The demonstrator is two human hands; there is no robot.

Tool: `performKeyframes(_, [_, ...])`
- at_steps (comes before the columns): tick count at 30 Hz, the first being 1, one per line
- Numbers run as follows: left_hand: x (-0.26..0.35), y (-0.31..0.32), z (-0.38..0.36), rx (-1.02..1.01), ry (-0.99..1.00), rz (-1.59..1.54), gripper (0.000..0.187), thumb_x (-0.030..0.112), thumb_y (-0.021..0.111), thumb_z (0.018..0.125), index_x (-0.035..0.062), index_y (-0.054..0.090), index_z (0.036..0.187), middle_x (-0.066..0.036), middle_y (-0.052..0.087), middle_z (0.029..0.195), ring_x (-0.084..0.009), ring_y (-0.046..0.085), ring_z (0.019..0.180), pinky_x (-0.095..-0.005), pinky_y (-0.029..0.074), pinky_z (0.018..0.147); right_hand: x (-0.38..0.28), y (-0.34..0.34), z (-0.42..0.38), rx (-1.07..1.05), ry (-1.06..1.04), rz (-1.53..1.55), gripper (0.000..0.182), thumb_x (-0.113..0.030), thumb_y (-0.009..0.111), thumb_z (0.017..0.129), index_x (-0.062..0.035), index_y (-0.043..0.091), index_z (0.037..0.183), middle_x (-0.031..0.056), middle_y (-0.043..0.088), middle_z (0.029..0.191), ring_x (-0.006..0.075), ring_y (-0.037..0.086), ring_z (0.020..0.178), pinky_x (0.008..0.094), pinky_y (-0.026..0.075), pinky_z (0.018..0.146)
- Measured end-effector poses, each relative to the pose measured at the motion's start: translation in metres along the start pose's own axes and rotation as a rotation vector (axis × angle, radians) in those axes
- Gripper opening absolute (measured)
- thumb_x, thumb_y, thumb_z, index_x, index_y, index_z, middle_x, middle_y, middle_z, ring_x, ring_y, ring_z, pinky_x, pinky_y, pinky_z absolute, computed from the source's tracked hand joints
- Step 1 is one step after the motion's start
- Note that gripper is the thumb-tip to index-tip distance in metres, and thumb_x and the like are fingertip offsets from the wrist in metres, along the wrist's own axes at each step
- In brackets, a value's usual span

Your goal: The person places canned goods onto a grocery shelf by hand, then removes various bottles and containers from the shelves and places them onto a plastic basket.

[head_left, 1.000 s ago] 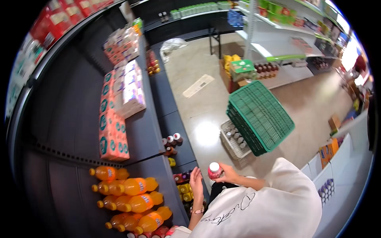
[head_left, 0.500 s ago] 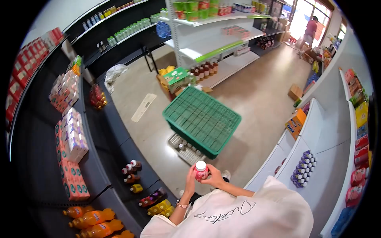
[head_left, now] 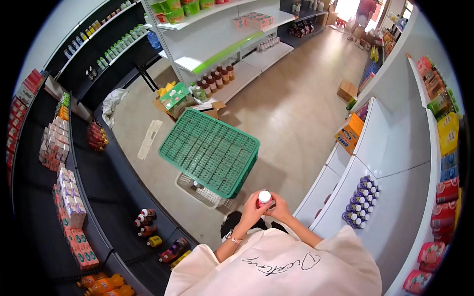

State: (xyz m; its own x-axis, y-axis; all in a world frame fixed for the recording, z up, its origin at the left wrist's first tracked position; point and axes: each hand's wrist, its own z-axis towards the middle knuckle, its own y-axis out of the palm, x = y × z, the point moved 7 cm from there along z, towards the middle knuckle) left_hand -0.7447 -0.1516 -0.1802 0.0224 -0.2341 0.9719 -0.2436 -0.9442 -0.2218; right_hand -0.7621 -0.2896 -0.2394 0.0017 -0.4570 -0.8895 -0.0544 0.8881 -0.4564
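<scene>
A small red-labelled bottle (head_left: 264, 197) with a white cap stands upright between both hands in front of my body. My left hand (head_left: 251, 213) is wrapped around its left side, and my right hand (head_left: 281, 208) closes on it from the right. The fingers cover much of the label. Just beyond the hands is an upturned-looking green plastic crate (head_left: 212, 150) with a slatted top. A white basket (head_left: 190, 190) sticks out beneath it, with a small bottle (head_left: 196, 184) visible inside.
To the right, a white shelf (head_left: 345, 190) carries a block of purple white-capped bottles (head_left: 362, 202). The dark shelf (head_left: 108, 197) on my left holds tissue packs (head_left: 71, 197) and lying drinks. Cardboard boxes (head_left: 215, 108) stand behind the crate. A person (head_left: 364, 15) is near the far doorway.
My view has turned right, so the crate and shelves appear further left. Both hands still hold the bottle, with the fingers now wrapped more closely around it.
</scene>
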Motion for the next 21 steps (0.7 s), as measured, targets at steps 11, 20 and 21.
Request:
performKeyframes(11, [-0.039,0.002,0.085,-0.011,-0.104,0.332,0.042,0.025,0.078,0.071,0.0033,0.060,0.102,-0.015,0.061,0.101,-0.0327,0.059,0.095,-0.0405,0.049,0.082,0.061,0.008,0.062,-0.128,0.114,-0.040,0.068,-0.022,0.082,0.061,-0.0120,0.054,0.122,0.0119,0.062,0.114,0.0302,0.061,0.102,0.0395,0.051,0.084])
performKeyframes(20, [-0.108,-0.049,0.213,0.120,-0.285,0.469,0.044,0.026,0.080,0.068,0.0046,0.058,0.099,-0.022,0.067,0.082,-0.0414,0.065,0.078,-0.0484,0.051,0.067,0.098,0.059,0.219,-0.367,0.229,0.059,0.062,-0.005,0.067,0.078,-0.0085,0.046,0.137,0.0127,0.060,0.122,0.0256,0.063,0.103,0.0347,0.051,0.086])
performKeyframes(21, [-0.119,-0.059,0.225,0.132,-0.372,0.502,0.043,0.026,0.080,0.068,0.0049,0.058,0.098,-0.022,0.067,0.081,-0.0411,0.065,0.079,-0.0483,0.051,0.067,0.107,0.072,0.236,-0.406,0.265,0.094,0.061,-0.004,0.064,0.080,-0.0074,0.045,0.138,0.0122,0.061,0.121,0.0241,0.064,0.101,0.0337,0.052,0.084])
